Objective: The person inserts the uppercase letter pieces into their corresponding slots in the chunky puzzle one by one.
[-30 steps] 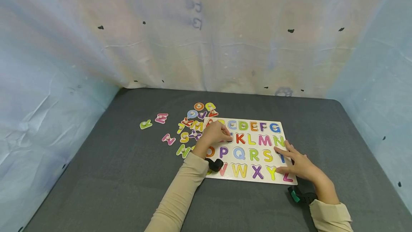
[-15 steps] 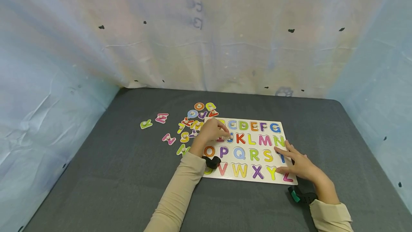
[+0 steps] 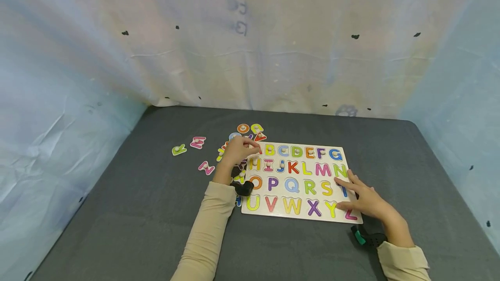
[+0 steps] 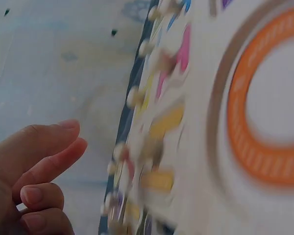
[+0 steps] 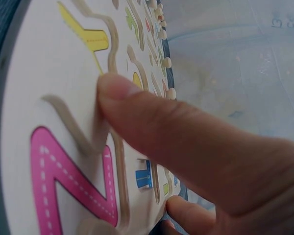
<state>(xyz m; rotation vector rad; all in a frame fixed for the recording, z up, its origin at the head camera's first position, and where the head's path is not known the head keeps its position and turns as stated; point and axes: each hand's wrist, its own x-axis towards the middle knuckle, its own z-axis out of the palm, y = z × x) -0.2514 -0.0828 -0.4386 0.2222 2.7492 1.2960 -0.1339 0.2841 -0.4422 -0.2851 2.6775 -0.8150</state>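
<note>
In the head view my left hand (image 3: 236, 153) hovers over the top left corner of a wooden alphabet puzzle board (image 3: 282, 193). The left wrist view shows its fingers (image 4: 41, 139) loosely bent, with nothing between them. A blue knobbed letter J (image 3: 281, 166) lies in the second row, beside the pink I (image 3: 268, 165) and yellow H (image 3: 254, 164). My right hand (image 3: 365, 198) rests on the board's right edge, fingers spread; its thumb (image 5: 152, 115) touches the surface near the pink Z (image 5: 63, 181).
Loose knobbed letters lie left of the board, including a pink M-or-W shape (image 3: 198, 142), a green R (image 3: 179, 149) and a pink N-or-Z shape (image 3: 206, 168). More are partly hidden under my left arm. The grey table (image 3: 129, 211) ends at a hanging cloth (image 3: 297, 55).
My left hand has let go of the blue J at its place on the board and moved left and away. The right hand stays where it was.
</note>
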